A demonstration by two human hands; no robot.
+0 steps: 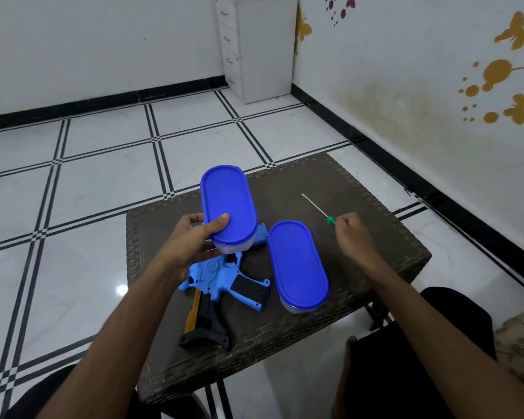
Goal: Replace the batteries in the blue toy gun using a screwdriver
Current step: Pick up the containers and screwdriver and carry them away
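The blue toy gun (221,282) lies on the dark woven table (360,261), its black and yellow stock pointing toward me. My left hand (191,240) grips an oval container with a blue lid (227,204), lifted above the gun, thumb on the lid. A second blue-lidded container (297,264) rests on the table to the gun's right. My right hand (351,237) hovers curled beside the green handle of a thin screwdriver (316,207), which lies on the table; I cannot tell whether the fingers touch it.
The small table stands on a white tiled floor with black lines. A white drawer cabinet (254,46) is in the far corner. A wall with butterfly stickers runs along the right. My knees are under the table's near edge.
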